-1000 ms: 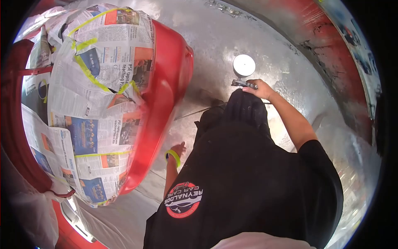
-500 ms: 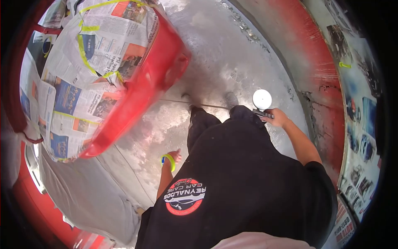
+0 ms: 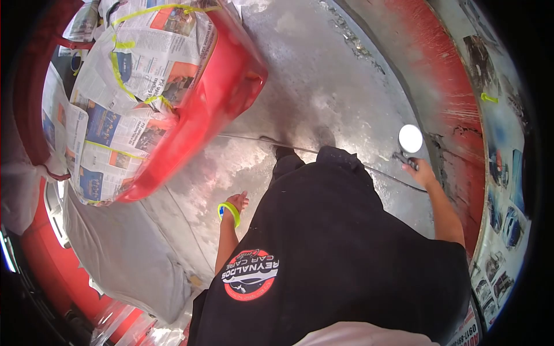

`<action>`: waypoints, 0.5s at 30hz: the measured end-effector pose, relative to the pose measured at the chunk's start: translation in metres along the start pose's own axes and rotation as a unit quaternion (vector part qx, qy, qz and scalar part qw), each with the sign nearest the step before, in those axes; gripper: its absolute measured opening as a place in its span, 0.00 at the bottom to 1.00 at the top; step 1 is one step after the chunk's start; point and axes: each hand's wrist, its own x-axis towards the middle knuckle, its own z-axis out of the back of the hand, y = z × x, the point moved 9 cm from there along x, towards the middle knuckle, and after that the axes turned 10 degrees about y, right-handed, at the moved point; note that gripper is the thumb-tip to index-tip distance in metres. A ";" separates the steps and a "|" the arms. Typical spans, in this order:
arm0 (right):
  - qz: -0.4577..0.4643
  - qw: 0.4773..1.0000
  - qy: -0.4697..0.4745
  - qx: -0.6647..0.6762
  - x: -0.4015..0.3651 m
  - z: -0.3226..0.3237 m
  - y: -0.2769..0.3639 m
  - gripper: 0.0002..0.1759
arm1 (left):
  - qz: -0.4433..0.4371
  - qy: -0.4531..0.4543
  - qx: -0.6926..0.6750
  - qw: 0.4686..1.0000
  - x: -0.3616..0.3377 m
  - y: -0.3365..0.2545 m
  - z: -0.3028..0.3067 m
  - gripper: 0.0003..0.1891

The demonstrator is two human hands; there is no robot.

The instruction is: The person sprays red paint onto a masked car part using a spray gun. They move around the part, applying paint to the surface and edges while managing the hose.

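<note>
Starting at the left edge, a red car body [image 3: 222,95] is seen, most of it wrapped in newspaper masking [image 3: 133,98] that is held down by strips of yellow-green tape [image 3: 117,72]. Only a curved band of red paint is left bare. Below it a grey cover sheet [image 3: 121,254] is draped over more red bodywork.

Nearer the middle, the left hand [image 3: 239,201] is hung at the person's side, with a yellow-green wristband [image 3: 229,211] worn on it. Nothing is held in it, and its fingers are loosely open. A thin hose [image 3: 242,137] is laid across the grey floor [image 3: 311,81] and passes just by a shoe [image 3: 283,152].

Further right, the right hand [image 3: 424,173] is closed around the grip of a spray gun [image 3: 404,157], whose round white cup lid [image 3: 410,138] is turned up toward the camera (whether the trigger is pressed cannot be told). The gun is held low, well apart from the bare red band and near the red-stained wall [image 3: 456,104].

For the spraying to be done well, it is judged that the gun should be brought square to the bare paint, kept at an even distance and moved in steady, overlapping passes. The hose should be kept clear of the feet and of fresh paint, and the free hand kept off the panel.
</note>
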 end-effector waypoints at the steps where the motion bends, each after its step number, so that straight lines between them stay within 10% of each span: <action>1: 0.012 0.997 -0.070 0.013 0.021 -0.005 -0.012 0.40 | 0.001 0.002 0.040 0.999 -0.006 -0.011 -0.003 0.30; 4: -0.013 0.981 -0.105 0.163 0.065 0.010 0.028 0.39 | 0.019 0.014 0.137 0.990 -0.048 -0.065 -0.020 0.30; 15: 0.139 0.978 -0.070 0.140 0.153 0.150 0.279 0.36 | 0.018 0.013 0.020 1.000 -0.009 0.015 0.009 0.31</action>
